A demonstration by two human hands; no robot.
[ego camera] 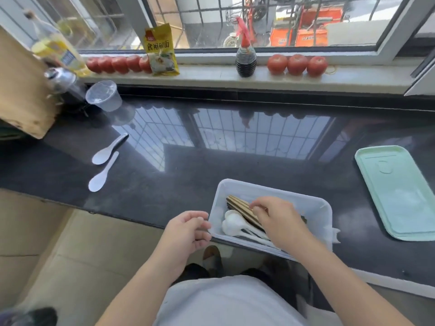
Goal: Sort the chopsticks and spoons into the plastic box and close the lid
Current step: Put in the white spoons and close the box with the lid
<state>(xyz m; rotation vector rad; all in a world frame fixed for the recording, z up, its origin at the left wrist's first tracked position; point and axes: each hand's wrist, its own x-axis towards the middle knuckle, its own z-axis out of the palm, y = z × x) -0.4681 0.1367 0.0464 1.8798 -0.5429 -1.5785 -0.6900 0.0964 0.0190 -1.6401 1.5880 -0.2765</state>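
Chopsticks (242, 209) lie bundled inside the clear plastic box (315, 208), slanting from its far left corner toward the near right, with several white spoons (235, 222) just beside them on the left, bowls toward the far end. This box sits at the near edge of the dark glossy surface (211, 165), its near side slightly overhanging. The right hand (280, 222) reaches down into the box over the chopsticks, fingers curled with thumb and forefinger tips close together at the sticks; whether it actually pinches them cannot be told. The left hand (186, 231) hovers just beside the box's left wall, fingers loosely curled and holding nothing, fingertips near the rim.

Two more white spoons are still out on the surface, well apart from the box at far left: one spoon (109, 149) farther back and another spoon (102, 174) nearer, lying almost parallel. The pale green lid (397, 191) lies flat on the surface to the right of the box, apart from it.

On the windowsill stand a row of tomatoes (296, 64), a yellow packet (161, 50), a dark sauce bottle (246, 57) and an oil bottle (58, 48). A clear plastic cup (103, 95) sits at the back left of the surface
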